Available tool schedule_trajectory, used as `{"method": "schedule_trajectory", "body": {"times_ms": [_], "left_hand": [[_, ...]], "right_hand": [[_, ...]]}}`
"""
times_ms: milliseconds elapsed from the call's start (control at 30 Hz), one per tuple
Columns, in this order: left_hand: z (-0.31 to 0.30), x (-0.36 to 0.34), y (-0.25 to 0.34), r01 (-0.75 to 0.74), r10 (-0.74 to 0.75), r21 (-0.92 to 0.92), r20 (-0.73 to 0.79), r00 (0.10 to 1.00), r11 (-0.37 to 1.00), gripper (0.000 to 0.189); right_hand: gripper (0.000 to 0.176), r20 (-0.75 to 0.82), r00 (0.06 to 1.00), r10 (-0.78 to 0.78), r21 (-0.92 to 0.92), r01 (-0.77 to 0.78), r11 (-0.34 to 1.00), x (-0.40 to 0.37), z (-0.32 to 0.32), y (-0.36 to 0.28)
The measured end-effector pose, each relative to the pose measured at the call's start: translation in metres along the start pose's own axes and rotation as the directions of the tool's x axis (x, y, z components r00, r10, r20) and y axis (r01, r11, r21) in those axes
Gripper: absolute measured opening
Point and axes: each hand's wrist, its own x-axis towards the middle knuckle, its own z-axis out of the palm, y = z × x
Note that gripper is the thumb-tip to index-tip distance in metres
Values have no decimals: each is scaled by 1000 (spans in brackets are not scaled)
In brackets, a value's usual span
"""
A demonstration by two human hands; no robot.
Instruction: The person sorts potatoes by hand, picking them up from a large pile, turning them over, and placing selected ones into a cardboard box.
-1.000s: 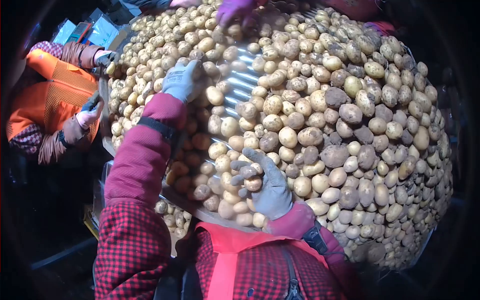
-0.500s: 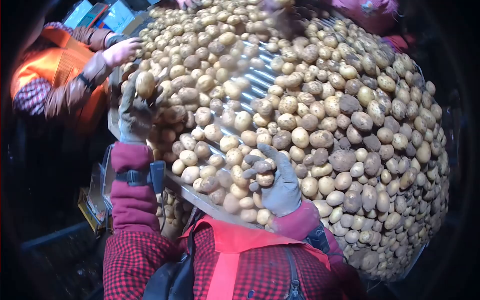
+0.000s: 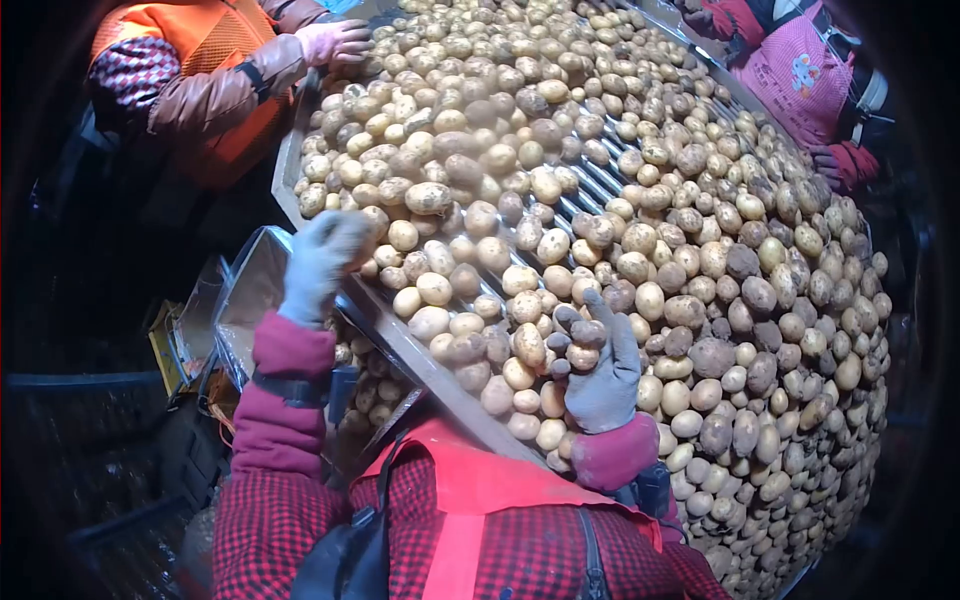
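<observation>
Potatoes [image 3: 687,311] lie heaped over a metal sorting table with slatted bars [image 3: 592,165]. My left hand [image 3: 325,262], gloved in grey and blurred, is over the table's left edge; its fingers curl round something brownish that I cannot make out. My right hand [image 3: 603,370], also in a grey glove, rests low over the heap with its fingers bent round a small potato [image 3: 583,357]. Its thumb side points up and away from me. Just left of the right hand lies an oblong potato [image 3: 529,345].
A metal rim [image 3: 430,368] runs diagonally before me, with more potatoes below it. At upper left a person in an orange vest [image 3: 235,65] reaches onto the heap. Another in pink [image 3: 795,75] stands at upper right. A plastic-lined box [image 3: 250,300] is at the left.
The view has shifted. My left hand has moved down from the heap to the table's left edge, away from the upright pose with a potato. My right hand still holds a small potato.
</observation>
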Motion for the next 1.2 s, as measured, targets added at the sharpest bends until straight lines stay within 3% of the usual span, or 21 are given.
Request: {"method": "schedule_trajectory", "body": {"times_ms": [33,67,133,233,333,433,500,567,600,700,733,800,833,867,933,1000,1067,1133,1200], "left_hand": [[16,5,8,-206,202,288,44,978,935,29],[30,12,15,-388,372,537,144,917,749,29],[58,27,16,-523,524,752,280,805,402,45],[92,53,21,-324,131,895,297,946,306,54],[115,67,17,-272,95,916,255,962,295,56],[108,68,12,-298,148,883,261,954,362,58],[94,60,9,-330,252,840,238,938,432,57],[70,57,-4,-255,181,414,209,961,874,60],[58,47,-16,-153,124,135,202,971,979,62],[17,-19,15,-62,71,-202,40,997,977,55],[0,-30,1,-103,95,-324,-39,995,940,56],[-52,-57,-28,-55,32,-382,-66,997,923,59],[-53,-84,-7,21,-83,-396,-140,987,918,63],[-76,-92,-35,34,-105,-393,-159,982,919,65],[-98,-114,-78,34,-131,-341,-264,956,939,62],[-119,-127,-138,78,-203,-340,-350,915,937,64],[-123,-138,-144,141,-314,-394,-418,852,908,64],[-105,-134,-107,226,-445,-479,-413,794,848,64],[-118,-124,-138,238,-306,-200,-483,820,951,61]], "right_hand": [[55,8,1000,4,19,-5,1000,0,0,0],[55,11,1000,-4,4,4,1000,0,0,0],[56,19,1000,-21,-27,22,999,0,1,-1],[56,34,998,-47,-31,48,998,0,1,0],[55,42,994,-104,-124,108,986,-3,2,0],[54,60,987,-147,-199,156,968,-2,0,3],[48,61,989,-135,-138,142,980,-1,0,2],[47,78,992,-102,-10,103,995,2,1,0],[47,83,994,-72,26,70,997,3,-1,1],[47,74,996,-42,3,42,999,2,-5,1],[47,59,994,88,178,-98,979,2,-5,-5],[58,-40,994,97,77,-93,993,3,-3,-3],[55,-31,994,105,64,-103,993,4,-2,-5],[53,13,998,69,10,-69,998,6,-7,-3],[52,-71,988,138,87,-132,987,4,0,-7],[53,-48,995,83,-4,-83,997,4,-7,-3],[53,-24,997,66,72,-64,995,2,1,-4],[56,14,995,97,45,-98,994,6,-7,-4],[53,-71,996,52,45,-49,998,5,-4,-4]]}}
